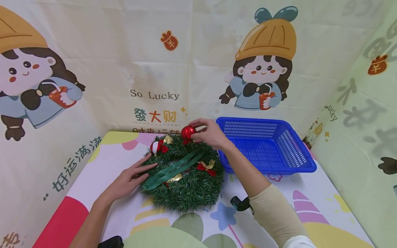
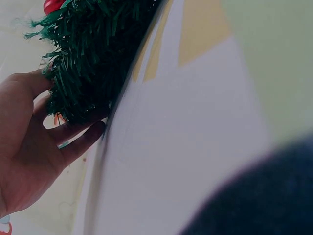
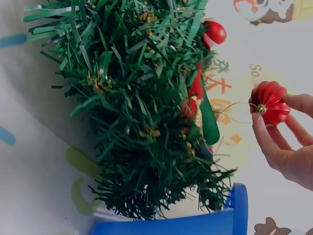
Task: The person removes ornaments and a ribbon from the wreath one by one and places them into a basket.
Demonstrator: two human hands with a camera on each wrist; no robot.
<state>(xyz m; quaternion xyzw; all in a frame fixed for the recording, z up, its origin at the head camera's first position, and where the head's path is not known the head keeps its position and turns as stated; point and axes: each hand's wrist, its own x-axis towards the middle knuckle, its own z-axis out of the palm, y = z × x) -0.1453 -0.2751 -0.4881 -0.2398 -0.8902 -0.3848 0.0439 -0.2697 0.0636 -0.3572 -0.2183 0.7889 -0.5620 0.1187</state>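
A green tinsel wreath lies on the table. My left hand rests at its left edge with fingers extended; the left wrist view shows the fingers touching the wreath's side. My right hand pinches a ribbed red bauble above the wreath's far side. From the bauble's cap a thin gold loop of cord reaches toward the wreath. Across the wreath runs a dark green ribbon. A red-and-white ball sits at its upper left, and a red and gold bow on its right.
To the right of the wreath stands a blue plastic basket, close to its edge. Behind the table hangs a printed backdrop. A dark strapped device is on my right forearm.
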